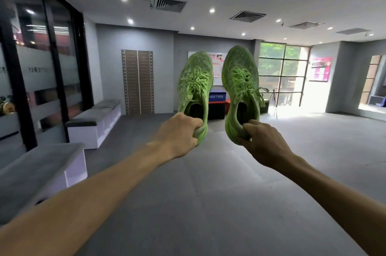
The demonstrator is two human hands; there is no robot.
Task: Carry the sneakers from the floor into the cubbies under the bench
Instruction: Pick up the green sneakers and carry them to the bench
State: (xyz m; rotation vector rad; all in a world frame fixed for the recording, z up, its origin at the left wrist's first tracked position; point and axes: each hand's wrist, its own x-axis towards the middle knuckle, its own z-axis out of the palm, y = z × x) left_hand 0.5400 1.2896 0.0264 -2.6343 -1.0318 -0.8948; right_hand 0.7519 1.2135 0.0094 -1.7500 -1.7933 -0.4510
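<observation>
Gripping one green sneaker apiece by the heel, the person has both arms stretched forward with the toes pointing up. The left hand (181, 132) curls round the heel of the left sneaker (195, 86), thumb side tucked at the collar; the right hand (263, 142) pinches the heel of the right sneaker (241, 86) from below, fingers folded over the back edge. Holding them by the heels probably keeps the soles away from the body and leaves the toes free to lead into an opening. The pair hangs apart, not touching, well clear of the floor (208, 203), so the lift is done and the carry is in hand.

Left of the sneakers, against the glass wall, stands the bench (95, 118), white-sided with a grey cushion top; a nearer bench section (39, 169) sits lower left of it. That seems the destination, and it is off to the side, so a turn towards it looks needed.

Cubby openings are hard to make out: the bench's front face shows only faint divisions, seen at a steep angle. The right hand's fingertips are partly lost behind the shoe's heel. Both arms are cut off by the lower edge. Beyond the sneakers a blue box (216, 97) is mostly hidden between them.
</observation>
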